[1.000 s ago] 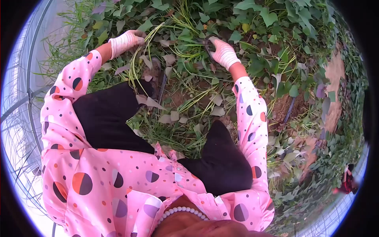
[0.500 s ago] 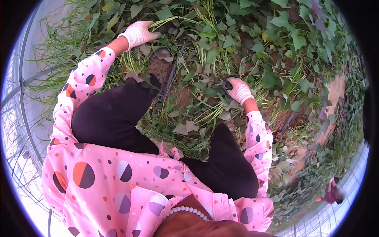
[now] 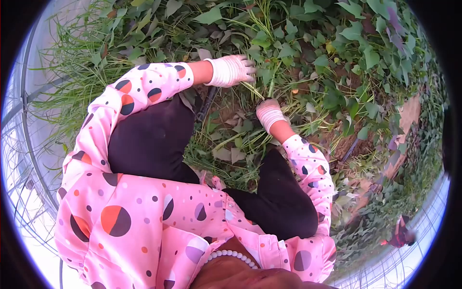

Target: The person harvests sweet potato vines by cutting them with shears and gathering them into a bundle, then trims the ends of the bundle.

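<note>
My left hand (image 3: 232,71), in a pale glove, reaches in from the left with its fingers closed over a bunch of green vine stems (image 3: 253,89). Those stems run down from under its fingertips toward my right hand (image 3: 270,114), also gloved. The right hand is closed around black-handled scissors (image 3: 262,101), of which only a dark sliver shows now; their blades are hidden among the stems. Broad green leaves (image 3: 276,65) of the vines stand just beyond both hands.
My dark-trousered knees (image 3: 151,132) flank a patch of soil with cut stems and wilted leaves (image 3: 228,153). A dark hose (image 3: 206,103) lies beside the left knee. Dense vines fill the right side. A person (image 3: 400,236) is far off at lower right, near a netted wall.
My left hand has swung right and slightly down, from the upper left to close above my right hand. The right hand has shifted a little left, and the scissors are now mostly hidden.
</note>
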The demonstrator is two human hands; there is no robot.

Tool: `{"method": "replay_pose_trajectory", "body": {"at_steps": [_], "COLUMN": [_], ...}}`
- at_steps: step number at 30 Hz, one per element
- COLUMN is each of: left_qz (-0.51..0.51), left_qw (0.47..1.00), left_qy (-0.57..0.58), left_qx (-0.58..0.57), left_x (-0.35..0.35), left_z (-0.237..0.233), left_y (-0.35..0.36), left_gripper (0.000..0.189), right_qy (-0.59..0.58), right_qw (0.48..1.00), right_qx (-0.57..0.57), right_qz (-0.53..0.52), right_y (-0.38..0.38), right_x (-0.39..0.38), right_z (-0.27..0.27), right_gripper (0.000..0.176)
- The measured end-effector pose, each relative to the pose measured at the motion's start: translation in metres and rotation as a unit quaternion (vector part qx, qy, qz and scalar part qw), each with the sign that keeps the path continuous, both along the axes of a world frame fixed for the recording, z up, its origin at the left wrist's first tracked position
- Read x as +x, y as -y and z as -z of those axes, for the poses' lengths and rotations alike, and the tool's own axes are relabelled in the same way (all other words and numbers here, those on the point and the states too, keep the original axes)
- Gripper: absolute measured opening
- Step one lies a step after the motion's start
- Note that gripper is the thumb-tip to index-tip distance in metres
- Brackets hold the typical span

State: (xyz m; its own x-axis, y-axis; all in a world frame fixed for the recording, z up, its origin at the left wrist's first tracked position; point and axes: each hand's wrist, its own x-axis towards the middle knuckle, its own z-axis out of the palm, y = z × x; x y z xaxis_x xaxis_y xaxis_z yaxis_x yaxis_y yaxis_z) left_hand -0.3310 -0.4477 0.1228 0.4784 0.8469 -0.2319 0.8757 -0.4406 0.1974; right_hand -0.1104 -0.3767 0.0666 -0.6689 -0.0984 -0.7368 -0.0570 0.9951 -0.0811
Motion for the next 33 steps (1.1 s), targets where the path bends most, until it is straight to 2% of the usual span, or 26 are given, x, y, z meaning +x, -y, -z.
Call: {"method": "replay_pose_trajectory", "body": {"at_steps": [1,3,4,6,7,8,10,11,12,13,14,15,17,19,23,27,29,32,33], "left_qz": [0.013,0.041,0.041,0.009,-0.027,-0.022,-0.034,-0.049,-0.047,-0.074,-0.066,-0.059,-0.043,-0.028,-0.031,-0.05,-0.044,-0.061,-0.06], "left_qw": [0.999,0.999,0.999,0.981,0.943,0.933,0.916,0.91,0.882,0.868,0.867,0.865,0.867,0.869,0.875,0.893,0.898,0.936,0.935], "left_qy": [-0.013,-0.015,-0.013,-0.114,-0.126,-0.108,-0.051,-0.013,-0.018,0.0,-0.001,-0.002,-0.006,-0.009,-0.009,0.023,0.017,0.154,0.156], "left_qx": [-0.026,0.001,0.001,-0.154,-0.306,-0.344,-0.395,-0.411,-0.469,-0.491,-0.495,-0.498,-0.496,-0.494,-0.483,-0.447,-0.437,-0.31,-0.313], "left_x": [0.013,0.025,0.027,0.029,0.029,0.029,0.03,0.035,0.04,0.046,0.049,0.052,0.053,0.056,0.056,0.05,0.043,0.031,0.028], "left_z": [-0.001,0.022,0.036,0.056,0.063,0.071,0.075,0.057,0.04,0.034,0.037,0.04,0.031,0.027,0.029,0.028,0.022,0.0,0.004], "left_y": [-0.004,-0.002,0.0,0.0,0.002,0.013,0.036,0.042,0.038,0.04,0.042,0.043,0.044,0.042,0.047,0.047,0.049,0.055,0.055], "left_gripper": [0.053,0.052,0.052,0.053,0.053,0.053,0.052,0.051,0.049,0.043,0.041,0.039,0.038,0.037,0.033,0.032,0.032,0.033,0.033], "right_qy": [-0.007,-0.002,-0.037,-0.09,-0.095,-0.125,-0.075,-0.06,-0.061,-0.069,-0.077,-0.076,0.01,-0.01,-0.011,-0.039,-0.021,0.011,0.012], "right_qw": [0.999,0.999,0.999,0.993,0.992,0.985,0.985,0.983,0.983,0.959,0.926,0.926,0.905,0.902,0.933,0.967,0.976,0.98,0.981], "right_qx": [-0.013,0.012,0.006,-0.028,-0.045,-0.072,-0.084,-0.091,-0.092,-0.131,-0.168,-0.167,-0.104,0.023,0.023,-0.056,-0.096,-0.091,-0.093], "right_qz": [0.037,0.033,0.035,0.07,0.076,0.093,0.132,0.147,0.148,0.241,0.331,0.33,0.412,0.43,0.359,0.247,0.195,0.176,0.171], "right_y": [-0.006,-0.011,-0.014,-0.025,-0.032,-0.041,-0.052,-0.054,-0.052,-0.051,-0.05,-0.052,-0.049,-0.049,-0.059,-0.033,-0.02,-0.015,-0.016], "right_x": [0.006,0.013,0.023,0.043,0.05,0.068,0.081,0.086,0.089,0.089,0.087,0.078,0.049,0.028,-0.002,-0.008,-0.002,0.018,0.023], "right_z": [0.005,-0.004,0.003,-0.006,-0.02,-0.007,-0.016,-0.019,-0.02,-0.03,-0.039,-0.047,-0.057,-0.046,-0.039,-0.007,-0.014,-0.011,-0.011], "right_gripper": [0.02,0.025,0.025,0.022,0.022,0.023,0.027,0.03,0.03,0.031,0.035,0.035,0.044,0.049,0.04,0.032,0.032,0.027,0.025]}}
